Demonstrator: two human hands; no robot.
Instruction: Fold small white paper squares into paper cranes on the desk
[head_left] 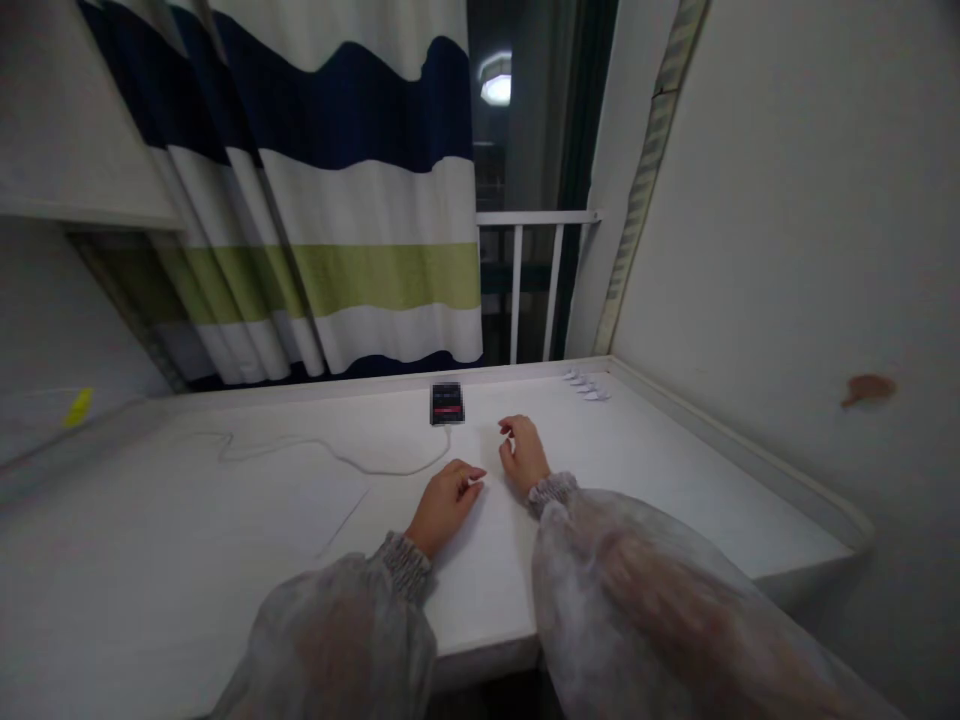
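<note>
Both my hands rest on a white table [225, 540]. My left hand [448, 500] lies with its fingers curled and pressed down on a white sheet of paper [487, 500] that is barely distinct from the tabletop. My right hand [523, 452] sits just beyond it, fingers bent and pinched on the paper's far part. A small dark device [446, 403] with a red strip lies a short way past my hands, and a white cable [330, 455] runs from it to the left.
Several small folded white paper pieces [587, 385] lie at the table's far right corner. A striped curtain [330, 200] hangs behind the table, beside a white railing [536, 280] and dark window. A wall [787, 250] borders the right edge.
</note>
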